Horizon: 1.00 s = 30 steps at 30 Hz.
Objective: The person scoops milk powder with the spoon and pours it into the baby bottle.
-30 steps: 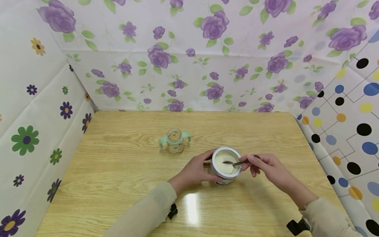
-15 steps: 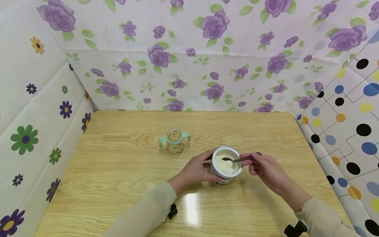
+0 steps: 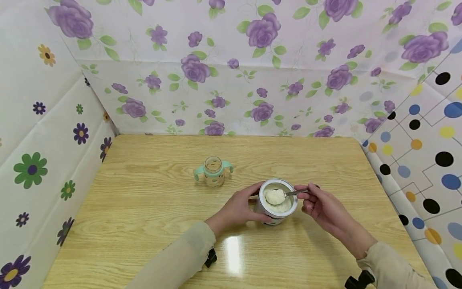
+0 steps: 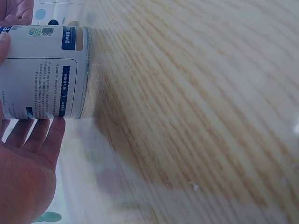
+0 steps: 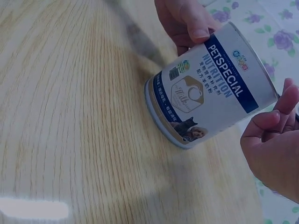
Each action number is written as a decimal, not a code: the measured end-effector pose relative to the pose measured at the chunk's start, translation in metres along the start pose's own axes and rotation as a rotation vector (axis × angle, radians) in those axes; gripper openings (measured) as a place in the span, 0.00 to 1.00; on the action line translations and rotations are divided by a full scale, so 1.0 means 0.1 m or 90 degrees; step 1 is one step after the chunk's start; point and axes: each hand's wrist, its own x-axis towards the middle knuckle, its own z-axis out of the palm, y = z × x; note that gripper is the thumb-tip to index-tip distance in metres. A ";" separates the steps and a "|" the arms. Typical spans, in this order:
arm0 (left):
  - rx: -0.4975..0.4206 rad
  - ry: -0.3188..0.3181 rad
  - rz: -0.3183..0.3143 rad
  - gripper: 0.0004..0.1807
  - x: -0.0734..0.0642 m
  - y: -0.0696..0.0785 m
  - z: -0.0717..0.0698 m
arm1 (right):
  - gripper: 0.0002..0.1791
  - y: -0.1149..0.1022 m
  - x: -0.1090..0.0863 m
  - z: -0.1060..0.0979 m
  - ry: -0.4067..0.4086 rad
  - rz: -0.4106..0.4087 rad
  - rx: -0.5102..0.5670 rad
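Note:
Right of the table's middle stands a round milk powder can, its top uncovered and pale powder inside. My left hand grips its side, thumb on the near wall and fingers around the far one. The right wrist view shows the can's printed label. Between thumb and fingers, my right hand pinches the handle of a metal spoon. The spoon's bowl carries a heaped, rounded mound of powder over the can's opening. In the right wrist view the spoon is mostly hidden.
A clear bottle with mint-green side handles stands open-topped, behind and left of the can. The wooden table meets a flowered cloth wall at the back. Patterned cloth also hangs along both sides.
My right hand has lifted the spoon up out of the powder, and its bowl now holds a heap. The left hand and the can have stayed in place.

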 end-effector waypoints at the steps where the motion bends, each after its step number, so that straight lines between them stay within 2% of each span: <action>1: -0.001 0.000 0.000 0.56 0.00 0.00 0.00 | 0.27 0.01 0.00 0.00 0.001 -0.002 0.007; 15: 0.002 0.002 0.001 0.57 0.01 0.00 0.00 | 0.26 -0.01 -0.01 -0.02 0.023 -0.015 -0.014; 30: -0.001 0.000 -0.003 0.57 0.00 0.02 -0.01 | 0.26 -0.03 0.02 -0.01 0.002 -0.039 -0.013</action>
